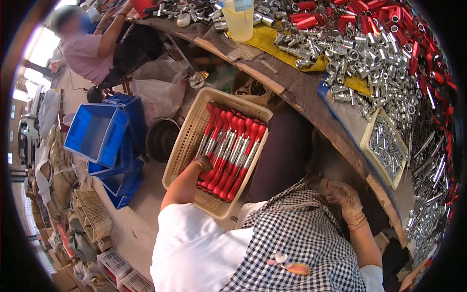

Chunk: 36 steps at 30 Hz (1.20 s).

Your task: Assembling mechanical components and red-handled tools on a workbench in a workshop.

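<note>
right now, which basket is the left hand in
The large cream basket with red and silver tools: the left hand is inside it. The smaller basket on the bench and the baskets at far left have no hand inside.

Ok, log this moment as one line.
left grip: at red-and-silver hand tools in cream perforated basket | right grip: curled near workbench, contents unclear | workbench: silver fittings, red cylindrical parts

Note the pale bluish marking (242, 5) on the clear cup (239, 24) standing on the bench (304, 90); treat as too small and blurred to read. Inspect the pink-and-yellow motif (297, 268) on the checked apron (292, 228); treat any lettering as indistinguishable. Record no legible text, label, brand, number or sign.
</note>
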### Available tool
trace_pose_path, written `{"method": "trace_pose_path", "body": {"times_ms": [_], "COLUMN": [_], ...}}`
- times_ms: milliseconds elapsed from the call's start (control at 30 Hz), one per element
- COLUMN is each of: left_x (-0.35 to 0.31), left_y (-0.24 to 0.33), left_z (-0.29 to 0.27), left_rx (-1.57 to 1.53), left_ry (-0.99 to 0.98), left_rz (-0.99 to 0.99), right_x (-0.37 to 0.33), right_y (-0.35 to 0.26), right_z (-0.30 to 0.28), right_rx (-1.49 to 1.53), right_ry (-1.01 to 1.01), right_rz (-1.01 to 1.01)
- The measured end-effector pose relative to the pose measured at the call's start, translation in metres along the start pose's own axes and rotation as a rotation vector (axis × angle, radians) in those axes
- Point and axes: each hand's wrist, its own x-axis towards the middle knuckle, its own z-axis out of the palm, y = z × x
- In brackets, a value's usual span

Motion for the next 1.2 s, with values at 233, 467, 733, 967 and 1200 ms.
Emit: {"method": "trace_pose_path", "body": {"times_ms": [233, 467, 733, 967, 1200], "left_x": [-0.051, -0.014, -0.081, -0.098, -0.09], "left_y": [0.003, -0.002, 0.045, 0.029, 0.046], "left_z": [0.03, 0.098, 0.088, 0.051, 0.087], "left_rx": [-0.152, 0.855, -0.601, 0.032, -0.747], "left_ry": [0.173, -0.027, 0.577, 0.037, 0.472], "left_rz": [-0.153, 0.313, -0.719, -0.346, -0.513], "right_x": [-0.002, 0.01, 0.014, 0.014, 0.019], "right_y": [0.014, 0.005, 0.011, 0.033, 0.033], "right_z": [0.013, 0.016, 0.02, 0.008, 0.013], "right_rx": [-0.221, -0.265, -0.396, -0.398, -0.475], "right_ry": [-0.034, -0.06, -0.095, -0.075, -0.066], "right_rz": [0.002, 0.037, -0.028, -0.102, -0.074]}}
